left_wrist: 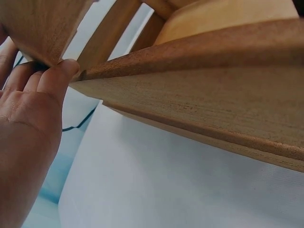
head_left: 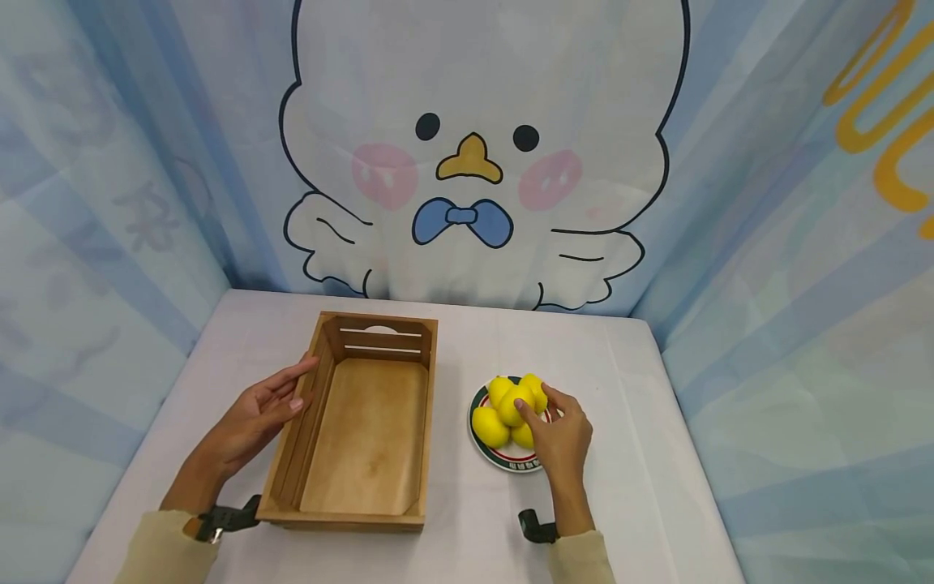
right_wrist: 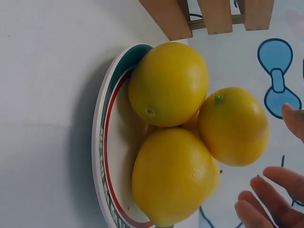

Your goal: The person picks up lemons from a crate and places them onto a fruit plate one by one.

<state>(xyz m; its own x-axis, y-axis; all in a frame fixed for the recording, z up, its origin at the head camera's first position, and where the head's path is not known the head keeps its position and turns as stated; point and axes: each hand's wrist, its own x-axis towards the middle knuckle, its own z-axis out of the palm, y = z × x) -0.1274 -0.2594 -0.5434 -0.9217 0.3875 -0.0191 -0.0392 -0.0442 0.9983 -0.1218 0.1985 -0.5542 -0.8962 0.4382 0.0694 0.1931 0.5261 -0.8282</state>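
Observation:
A wooden crate (head_left: 365, 438) stands left of centre, with no contents visible inside it. My left hand (head_left: 248, 426) lies along its left side with the fingers extended, and in the left wrist view the fingertips of that hand (left_wrist: 33, 109) meet the wood. To the right, several yellow lemons (head_left: 490, 427) are heaped on a round plate (head_left: 502, 462) with a green and red rim. Beside the heap is my right hand (head_left: 567, 438), thumb and fingers spread around the upper lemons. The right wrist view shows a gap between those fingers and the nearest lemon (right_wrist: 232, 126).
A white cloth covers the table (head_left: 627, 487). Pale blue curtains (head_left: 788, 324) hang along the back and both sides, the back one printed with a cartoon bird. Slots pierce the crate's far end wall (head_left: 379, 341).

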